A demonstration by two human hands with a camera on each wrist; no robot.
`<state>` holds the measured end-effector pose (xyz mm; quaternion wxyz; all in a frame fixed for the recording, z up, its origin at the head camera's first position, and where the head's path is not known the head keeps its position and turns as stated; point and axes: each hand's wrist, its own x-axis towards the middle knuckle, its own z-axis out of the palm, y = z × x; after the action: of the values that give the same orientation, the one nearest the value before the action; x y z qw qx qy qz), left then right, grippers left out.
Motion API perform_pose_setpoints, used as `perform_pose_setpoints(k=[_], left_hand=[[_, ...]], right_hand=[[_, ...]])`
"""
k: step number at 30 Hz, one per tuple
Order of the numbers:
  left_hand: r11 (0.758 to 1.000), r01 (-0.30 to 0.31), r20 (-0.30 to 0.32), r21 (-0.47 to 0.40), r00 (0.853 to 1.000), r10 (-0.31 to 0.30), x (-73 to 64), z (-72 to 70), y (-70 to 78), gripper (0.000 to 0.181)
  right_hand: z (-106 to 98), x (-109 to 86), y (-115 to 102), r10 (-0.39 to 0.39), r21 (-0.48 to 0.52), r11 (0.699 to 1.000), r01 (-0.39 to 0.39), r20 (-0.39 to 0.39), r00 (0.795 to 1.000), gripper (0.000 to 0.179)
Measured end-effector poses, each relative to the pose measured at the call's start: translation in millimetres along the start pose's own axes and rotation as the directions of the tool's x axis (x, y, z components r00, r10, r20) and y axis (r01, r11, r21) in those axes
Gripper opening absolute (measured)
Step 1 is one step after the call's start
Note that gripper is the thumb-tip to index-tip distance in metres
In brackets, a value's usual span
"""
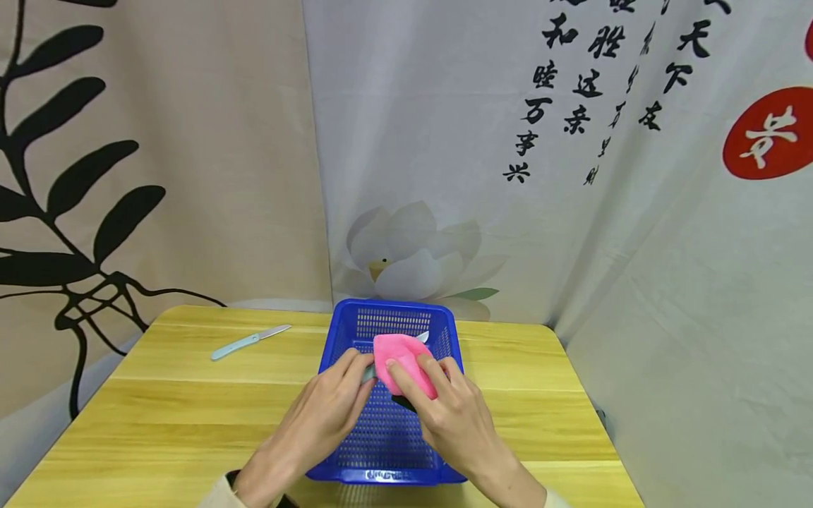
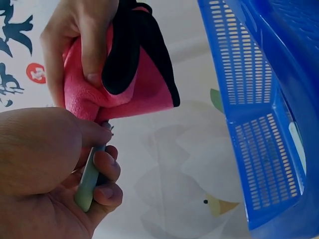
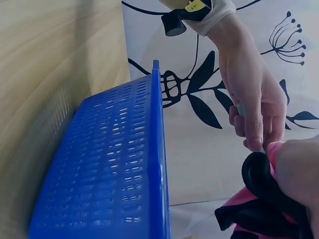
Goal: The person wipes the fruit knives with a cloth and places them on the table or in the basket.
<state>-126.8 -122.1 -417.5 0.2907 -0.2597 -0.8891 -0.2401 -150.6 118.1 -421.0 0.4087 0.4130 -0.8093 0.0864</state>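
My left hand (image 1: 320, 402) grips a small knife by its pale green handle (image 2: 88, 185), above the blue plastic basket (image 1: 389, 476). A pink cloth (image 1: 399, 353) with black edging is folded over the blade, and my right hand (image 1: 459, 420) pinches it there. Most of the blade is hidden by the cloth; a bright tip (image 1: 423, 336) shows past its far side in the head view. In the right wrist view the cloth's black edging (image 3: 256, 219) hangs below the right hand.
Another knife (image 1: 236, 348) with a pale blue handle lies on the wooden table (image 1: 190, 423), left of the basket. In the left wrist view a pale strip (image 2: 298, 144) shows by the basket's rim. A printed curtain (image 1: 419, 141) hangs behind the table.
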Motion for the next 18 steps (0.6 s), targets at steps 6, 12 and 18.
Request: perform_pose_setpoints(k=[6,12,18], left_hand=[[1.0,-0.019,-0.016,-0.01,1.0,0.019,0.4,0.6,0.3,0.027],[0.999,-0.043,-0.027,-0.016,0.999,0.043,0.2,0.4,-0.3,0.028],[0.999,-0.048,-0.022,-0.009,0.999,0.048,-0.7,0.2,-0.1,0.032]], right_hand=[[0.6,0.3,-1.6,-0.005,0.001,1.0,0.005,0.013,1.0,0.048],[1.7,1.7,1.5,-0.001,-0.029,1.0,0.001,0.0,1.0,0.05],[1.4,1.2,9.5,0.022,-0.058,0.998,-0.022,-0.002,1.0,0.048]])
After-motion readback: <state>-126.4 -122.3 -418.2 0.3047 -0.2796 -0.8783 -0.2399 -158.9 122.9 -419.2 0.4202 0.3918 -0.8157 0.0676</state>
